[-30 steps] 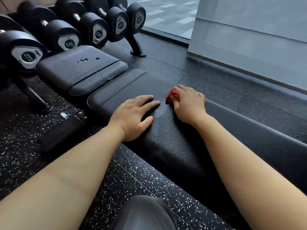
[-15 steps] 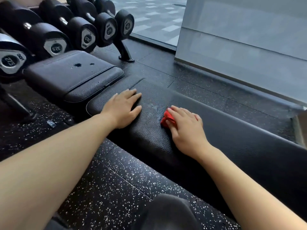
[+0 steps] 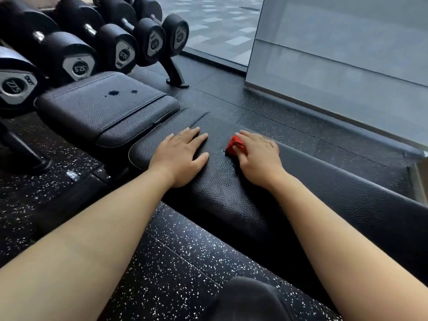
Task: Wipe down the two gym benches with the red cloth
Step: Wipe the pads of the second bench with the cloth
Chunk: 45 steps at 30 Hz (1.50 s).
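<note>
- The crumpled red cloth [image 3: 234, 145] sits at mid-frame, just right of centre. It is pressed onto the top of the long black pebbled-leather gym-bench worktop [image 3: 222, 191].
- I see the right hand [image 3: 260, 156] covering most of the cloth. Its fingers [image 3: 252, 139] are bent over the cloth and grasp it, and only a red fold pokes out on the hand's left side.
- The left hand [image 3: 180, 156] lies palm-down on the same worktop, just left of the cloth and not touching it. Its fingers are released, straight and slightly spread.
- That worktop runs from its rounded end at centre-left away toward the right edge of the frame.
- A second black leather bench pad [image 3: 99, 112] lies in the upper left, close to the worktop's rounded end. I can make out two small dark spots [image 3: 113, 93] on its top.
- Behind it, a row of black round-headed dumbbells [image 3: 77, 61] rests on a rack across the upper left corner.
- A black rubber floor with white speckles [image 3: 176, 262] fills the lower frame.
- A grey frosted glass panel [image 3: 347, 66] stands in the upper right.
</note>
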Each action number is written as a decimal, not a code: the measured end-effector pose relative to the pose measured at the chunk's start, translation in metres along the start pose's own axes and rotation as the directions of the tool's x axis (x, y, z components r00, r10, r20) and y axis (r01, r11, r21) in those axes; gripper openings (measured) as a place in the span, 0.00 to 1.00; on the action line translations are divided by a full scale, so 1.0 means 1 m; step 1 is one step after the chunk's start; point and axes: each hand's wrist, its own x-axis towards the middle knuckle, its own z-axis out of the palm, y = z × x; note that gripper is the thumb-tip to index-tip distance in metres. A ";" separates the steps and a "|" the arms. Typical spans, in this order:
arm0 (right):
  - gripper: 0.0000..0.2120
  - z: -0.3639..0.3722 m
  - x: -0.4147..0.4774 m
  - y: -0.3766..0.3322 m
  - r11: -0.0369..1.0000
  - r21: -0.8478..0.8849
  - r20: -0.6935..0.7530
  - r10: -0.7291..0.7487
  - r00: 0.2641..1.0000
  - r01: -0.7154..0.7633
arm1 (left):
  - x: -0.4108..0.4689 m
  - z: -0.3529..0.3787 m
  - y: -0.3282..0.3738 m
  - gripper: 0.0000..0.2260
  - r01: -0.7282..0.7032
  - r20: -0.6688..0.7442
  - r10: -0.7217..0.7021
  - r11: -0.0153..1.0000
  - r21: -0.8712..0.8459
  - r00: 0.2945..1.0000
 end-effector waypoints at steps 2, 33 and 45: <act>0.21 -0.001 -0.021 -0.002 0.998 0.012 0.005 -0.055 0.998 0.055 | -0.002 0.000 0.000 0.25 -0.005 0.009 0.005 1.000 0.016 1.000; 0.16 0.008 0.067 0.011 0.999 -0.028 0.006 -0.045 0.999 0.045 | 0.002 0.005 -0.008 0.30 -0.025 -0.081 0.019 0.997 -0.067 0.997; 0.18 -0.012 -0.023 0.079 0.999 -0.023 -0.072 0.030 0.997 -0.032 | -0.004 -0.002 0.003 0.28 -0.053 0.030 0.053 0.998 0.015 0.998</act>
